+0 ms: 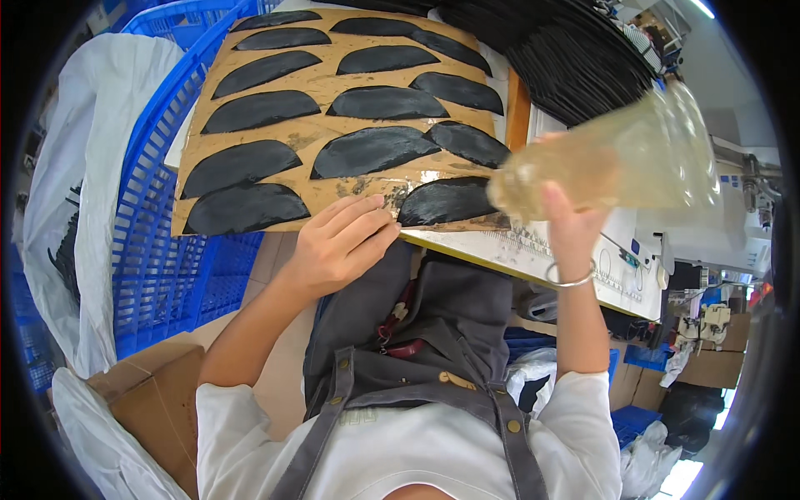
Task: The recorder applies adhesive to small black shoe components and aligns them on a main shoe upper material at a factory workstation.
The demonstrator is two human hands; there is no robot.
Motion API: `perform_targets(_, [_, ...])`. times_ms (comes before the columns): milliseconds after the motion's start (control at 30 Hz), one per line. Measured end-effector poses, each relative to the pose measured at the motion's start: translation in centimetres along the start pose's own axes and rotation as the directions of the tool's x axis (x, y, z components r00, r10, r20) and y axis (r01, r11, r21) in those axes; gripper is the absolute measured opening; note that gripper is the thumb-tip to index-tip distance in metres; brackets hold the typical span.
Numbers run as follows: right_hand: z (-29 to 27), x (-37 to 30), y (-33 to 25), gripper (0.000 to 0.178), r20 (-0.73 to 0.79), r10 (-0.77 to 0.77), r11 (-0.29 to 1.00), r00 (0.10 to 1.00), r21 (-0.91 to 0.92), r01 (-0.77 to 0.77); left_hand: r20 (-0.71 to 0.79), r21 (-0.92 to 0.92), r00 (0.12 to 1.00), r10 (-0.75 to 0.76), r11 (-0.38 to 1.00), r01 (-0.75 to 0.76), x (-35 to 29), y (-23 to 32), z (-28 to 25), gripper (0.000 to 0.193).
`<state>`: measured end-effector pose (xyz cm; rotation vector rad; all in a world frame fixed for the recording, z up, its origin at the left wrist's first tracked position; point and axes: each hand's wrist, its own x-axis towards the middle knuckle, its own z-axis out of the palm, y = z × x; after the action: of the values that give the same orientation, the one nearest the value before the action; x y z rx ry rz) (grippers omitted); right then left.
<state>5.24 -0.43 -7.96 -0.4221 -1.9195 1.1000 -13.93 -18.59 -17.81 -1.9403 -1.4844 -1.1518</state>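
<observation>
While the black pieces [375, 152] on the cardboard [308, 142] look coated, what remains cannot be told. Over its near right corner, the right hand [575, 225] grips a clear container [642, 158], perhaps a bottle, narrow end left, long axis sideways; the left hand [346, 246] curls at the near edge, grip unclear.

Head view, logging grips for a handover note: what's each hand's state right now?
Left hand: fingers bent at the near edge of the cardboard sheet; whether it grips cannot be told.
Right hand: closed on a blurred, translucent yellowish container.
</observation>
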Motion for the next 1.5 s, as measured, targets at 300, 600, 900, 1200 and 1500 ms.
perform_targets(300, [4.0, 0.5, 0.4, 0.048, 0.134, -0.059, 0.983, 0.989, -0.167, 0.081, 0.011, -0.006, 1.000, -0.012, 1.000, 0.012, 0.3, 0.2, 0.0, 0.019])
perform_targets(600, [-2.7, -0.9, 1.7, 0.046, -0.151, 0.026, 0.943, 0.988, -0.325, -0.075, 0.000, -0.009, 1.000, -0.009, 1.000, 0.009, 0.4, 0.2, 0.0, 0.019])
perform_targets(900, [-0.8, -1.3, 1.3, 0.045, -0.093, 0.026, 0.969, 0.995, -0.244, -0.048, -0.010, 0.006, 1.000, -0.009, 1.000, 0.009, 0.3, 0.0, 0.1, 0.019])
perform_targets(1200, [-2.6, -0.7, 0.7, 0.058, -0.151, -0.048, 0.995, 0.987, -0.095, 0.034, -0.030, -0.001, 0.999, -0.017, 1.000, 0.017, 0.5, 0.3, 0.0, 0.021])
perform_targets(1500, [5.1, 0.7, -0.2, 0.056, 0.198, -0.029, 0.990, 0.980, -0.129, 0.055, -0.016, -0.004, 1.000, -0.023, 1.000, 0.023, 0.7, 0.4, 0.0, 0.022])
